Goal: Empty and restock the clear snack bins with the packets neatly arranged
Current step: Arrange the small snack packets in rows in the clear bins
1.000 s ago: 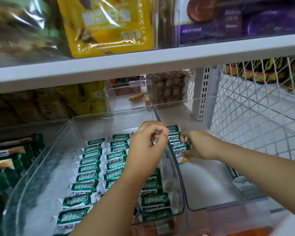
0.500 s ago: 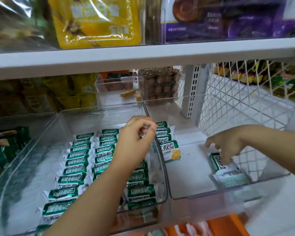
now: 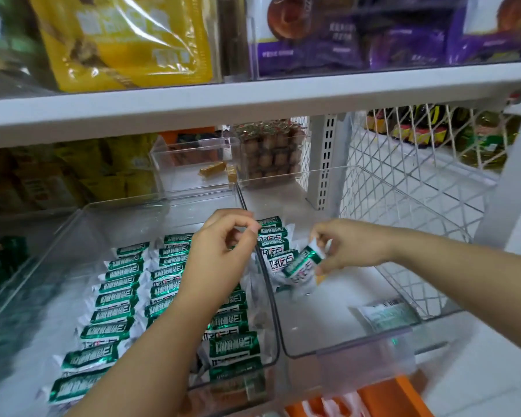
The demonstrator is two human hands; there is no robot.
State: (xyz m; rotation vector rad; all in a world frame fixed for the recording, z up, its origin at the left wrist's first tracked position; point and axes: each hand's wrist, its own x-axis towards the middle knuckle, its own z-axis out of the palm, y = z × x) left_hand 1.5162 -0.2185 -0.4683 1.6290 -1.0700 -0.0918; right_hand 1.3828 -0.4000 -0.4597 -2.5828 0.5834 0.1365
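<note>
On the lower shelf [image 3: 494,371], my head camera shows two clear bins standing side by side, their walls touching. The left bin [image 3: 57,236] takes up the 7 to 9 o'clock part of my view. Rows of green packets [image 3: 118,296] lie flat on its floor, overlapping like tiles from the near edge toward the back.

My left hand [image 3: 220,254] reaches in from 6 o'clock and hovers over the rightmost row, close to the shared wall. Its fingers [image 3: 247,227] are curled, with thumb and forefinger pressed together. I cannot tell whether anything is caught between them.

The right bin [image 3: 328,311] sits at 4 o'clock. A leaning stack of packets [image 3: 272,245] rests against its left wall at the far end. My right hand [image 3: 352,245] comes in from 3 o'clock and pinches one green packet [image 3: 301,261] by its white end. The packet is tilted and just beside that stack. A lone packet [image 3: 387,316], blurred and pale, lies near the front right corner, well apart from the rest.

At 12 o'clock behind the bins stand a small clear box [image 3: 193,164] and a tub of brown round sweets [image 3: 268,155]. A white wire mesh panel [image 3: 403,164] shows at 2 o'clock. Above the upper shelf board [image 3: 253,97] sit a yellow bag [image 3: 127,40] and purple packs [image 3: 343,46].
</note>
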